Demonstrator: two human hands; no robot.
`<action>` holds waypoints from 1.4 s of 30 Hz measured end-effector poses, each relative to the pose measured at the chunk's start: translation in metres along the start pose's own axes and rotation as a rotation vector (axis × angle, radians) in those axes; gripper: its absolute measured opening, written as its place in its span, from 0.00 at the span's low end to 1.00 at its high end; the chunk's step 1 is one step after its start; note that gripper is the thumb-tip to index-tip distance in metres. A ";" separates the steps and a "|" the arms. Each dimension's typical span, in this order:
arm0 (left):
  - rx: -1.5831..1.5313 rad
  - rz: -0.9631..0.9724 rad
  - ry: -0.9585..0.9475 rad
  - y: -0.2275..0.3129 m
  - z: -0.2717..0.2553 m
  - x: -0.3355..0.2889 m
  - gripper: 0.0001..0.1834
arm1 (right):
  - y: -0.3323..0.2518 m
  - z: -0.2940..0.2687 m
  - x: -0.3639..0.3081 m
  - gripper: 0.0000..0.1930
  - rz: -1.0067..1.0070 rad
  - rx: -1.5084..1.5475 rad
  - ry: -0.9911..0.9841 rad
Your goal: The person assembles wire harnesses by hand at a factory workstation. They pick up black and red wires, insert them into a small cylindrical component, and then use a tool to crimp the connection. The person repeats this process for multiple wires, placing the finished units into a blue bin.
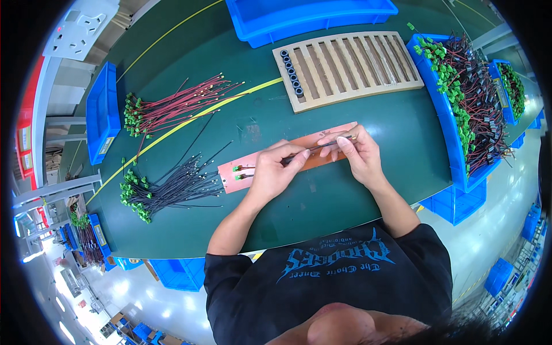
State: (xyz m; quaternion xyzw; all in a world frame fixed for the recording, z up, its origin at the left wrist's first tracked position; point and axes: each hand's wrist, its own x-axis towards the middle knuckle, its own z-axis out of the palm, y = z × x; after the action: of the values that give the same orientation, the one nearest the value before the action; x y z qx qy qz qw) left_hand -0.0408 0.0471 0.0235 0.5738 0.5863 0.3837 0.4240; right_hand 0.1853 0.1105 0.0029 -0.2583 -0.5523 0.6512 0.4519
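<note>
Both my hands are above a long pinkish-orange board (230, 185) on the green table. My left hand (277, 169) is closed in a pinch on a thin dark wire (313, 149); a dark piece shows at its fingertips, too small to make out. My right hand (357, 154) pinches the same wire farther right, where a small gold-coloured tip shows. Left of my left hand, two green connectors (237, 172) with short wires lie on the board. Beside the board's left end spreads a bundle of black wires (178, 184) with green connectors. Behind it lies a red wire bundle (178, 110).
A slotted wooden rack (299, 105) stands beyond the board, with several black rings (291, 72) in its leftmost slot. A blue bin (445, 129) full of wires with green connectors is on the right. Other blue bins stand at the back (310, 26) and left (103, 115).
</note>
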 end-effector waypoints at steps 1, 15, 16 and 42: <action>-0.017 -0.045 -0.014 0.000 -0.002 0.000 0.09 | 0.000 0.001 0.001 0.07 0.004 0.019 0.003; 0.026 0.236 0.090 -0.009 -0.005 -0.016 0.17 | 0.000 0.017 0.000 0.08 0.150 -0.459 -0.083; 0.012 0.243 0.092 -0.008 -0.006 -0.016 0.17 | 0.001 0.017 0.001 0.08 0.077 -0.536 -0.070; 0.097 0.392 0.236 -0.020 0.011 -0.013 0.14 | 0.008 0.023 0.013 0.06 -0.192 -0.579 -0.110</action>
State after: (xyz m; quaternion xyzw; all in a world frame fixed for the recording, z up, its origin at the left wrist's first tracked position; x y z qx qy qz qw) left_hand -0.0375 0.0329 0.0018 0.6475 0.5271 0.4944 0.2418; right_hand 0.1580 0.1111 0.0032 -0.2874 -0.7604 0.4339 0.3885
